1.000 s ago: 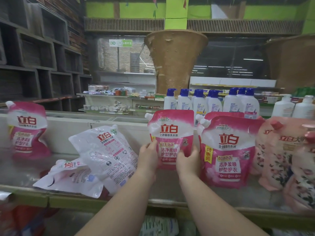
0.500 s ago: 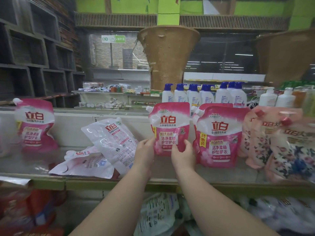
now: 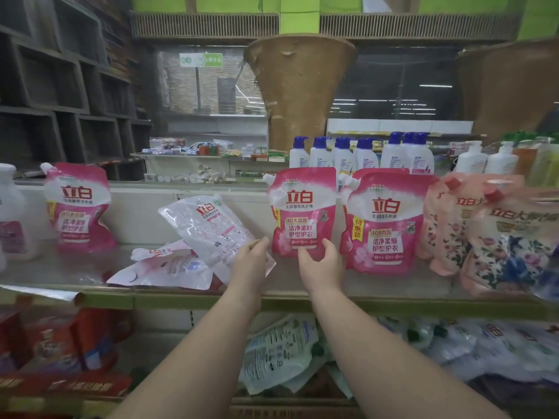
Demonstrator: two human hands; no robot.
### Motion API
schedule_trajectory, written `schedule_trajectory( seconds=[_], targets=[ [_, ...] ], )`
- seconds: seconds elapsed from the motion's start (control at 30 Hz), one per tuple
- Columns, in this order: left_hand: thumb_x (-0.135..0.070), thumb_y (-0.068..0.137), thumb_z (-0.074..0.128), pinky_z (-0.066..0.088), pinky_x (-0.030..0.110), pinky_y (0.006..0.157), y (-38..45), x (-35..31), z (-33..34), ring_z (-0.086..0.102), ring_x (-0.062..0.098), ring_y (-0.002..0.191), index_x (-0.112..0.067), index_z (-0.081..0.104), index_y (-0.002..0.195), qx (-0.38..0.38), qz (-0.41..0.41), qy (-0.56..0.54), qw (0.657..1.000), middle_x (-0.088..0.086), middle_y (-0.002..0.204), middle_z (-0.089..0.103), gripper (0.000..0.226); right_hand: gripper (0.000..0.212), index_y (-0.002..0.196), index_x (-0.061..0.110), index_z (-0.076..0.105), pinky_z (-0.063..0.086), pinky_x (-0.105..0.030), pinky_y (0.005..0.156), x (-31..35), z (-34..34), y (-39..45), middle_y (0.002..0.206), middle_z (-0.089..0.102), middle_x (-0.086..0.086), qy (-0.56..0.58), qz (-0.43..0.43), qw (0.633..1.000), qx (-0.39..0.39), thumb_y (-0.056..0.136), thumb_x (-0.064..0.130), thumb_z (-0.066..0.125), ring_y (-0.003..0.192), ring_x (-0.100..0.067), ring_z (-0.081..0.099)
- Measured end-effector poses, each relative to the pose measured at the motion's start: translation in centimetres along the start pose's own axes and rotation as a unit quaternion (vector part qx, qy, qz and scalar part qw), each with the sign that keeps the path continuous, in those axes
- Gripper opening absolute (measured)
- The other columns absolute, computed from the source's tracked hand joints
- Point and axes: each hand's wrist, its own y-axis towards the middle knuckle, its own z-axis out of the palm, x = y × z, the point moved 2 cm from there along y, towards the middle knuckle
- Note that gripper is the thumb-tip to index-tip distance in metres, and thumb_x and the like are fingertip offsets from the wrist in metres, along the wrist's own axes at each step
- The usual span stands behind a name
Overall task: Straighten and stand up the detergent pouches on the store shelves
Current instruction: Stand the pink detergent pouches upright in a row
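Hands: left hand (image 3: 249,261) loose-fingered against tilted white plastic detergent pouch (image 3: 211,234) leaning over a flat one; right hand (image 3: 320,267) touches base of upright pink detergent pouch (image 3: 302,211), fingers relaxed, on steel shelf (image 3: 60,270) beside matching pink pouch (image 3: 385,225).

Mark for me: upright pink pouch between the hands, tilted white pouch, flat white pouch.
upright pink pouch (image 3: 302,213), head view, front label.
tilted white pouch (image 3: 211,231), head view, printed back panel.
flat white pouch (image 3: 169,272), head view, upper face.

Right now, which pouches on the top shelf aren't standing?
The two white pouches left of the hands: one leans tilted, the other lies flat beneath it. The pink ones stand upright.
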Motion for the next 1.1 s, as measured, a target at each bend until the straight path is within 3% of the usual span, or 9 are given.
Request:
schedule_trajectory(
  seconds=[0.1,0.3,0.4,0.67,0.83,1.1],
  targets=[
    [-0.053,0.089,0.065,0.041,0.057,0.119,-0.9,0.8,-0.4,0.06,0.023,0.128,-0.032,0.067,0.121,-0.005,-0.007,0.015,1.0,-0.004,0.129,0.068,0.038,0.057,0.155,0.025,0.046,0.04,-0.031,0.094,-0.8,-0.4,-0.8,0.13,0.045,0.01,-0.005,0.005,1.0,0.004,0.103,0.038,0.067,0.115,-0.008,0.04],
    [-0.056,0.083,0.066,0.041,0.058,0.119,-2.7,1.3,0.1,0.058,0.026,0.131,-0.035,0.067,0.127,-0.021,-0.011,-0.002,1.0,-0.002,0.137,0.065,0.049,0.065,0.16,0.03,0.04,0.047,-0.042,0.107,-1.1,-2.4,-1.6,0.158,0.043,0.005,-0.029,0.006,0.999,0.021,0.102,0.043,0.067,0.143,-0.019,0.045],
    [-0.056,0.082,0.065,0.04,0.059,0.119,-3.8,1.5,0.8,0.057,0.028,0.133,-0.04,0.067,0.114,-0.02,-0.017,-0.007,1.0,-0.001,0.14,0.063,0.036,0.067,0.161,0.031,0.038,0.046,-0.045,0.112,-1.3,-3.9,-1.4,0.163,0.04,0.004,-0.045,0.001,0.999,0.026,0.101,0.044,0.066,0.148,-0.021,0.042],
    [-0.054,0.08,0.067,0.045,0.052,0.116,-5.6,2.5,0.1,0.061,0.024,0.125,-0.038,0.067,0.107,-0.039,0.001,0.009,0.999,-0.002,0.128,0.068,0.031,0.07,0.163,0.027,0.036,0.044,-0.049,0.115,-3.4,-5.1,-2.1,0.167,0.037,0.001,-0.042,0.023,0.998,0.035,0.101,0.043,0.066,0.152,-0.025,0.04],
    [-0.048,0.083,0.068,0.043,0.055,0.119,-5.5,1.5,-2.9,0.064,0.021,0.126,-0.036,0.066,0.122,-0.042,0.033,0.016,0.998,-0.002,0.13,0.072,0.041,0.07,0.161,0.03,0.037,0.048,-0.052,0.114,-3.4,-3.9,-2.9,0.164,0.039,0.003,-0.06,0.014,0.997,0.041,0.1,0.047,0.066,0.148,-0.025,0.044],
    [-0.033,0.097,0.071,0.053,0.049,0.111,-3.3,0.8,-7.9,0.068,0.025,0.121,-0.027,0.069,0.115,-0.083,0.053,-0.01,0.995,0.003,0.124,0.073,0.019,0.074,0.163,0.025,0.037,0.045,-0.05,0.118,-1.3,1.9,-4.1,0.165,0.037,0.001,-0.056,-0.017,0.998,0.033,0.099,0.044,0.069,0.15,-0.024,0.041]
  ],
)
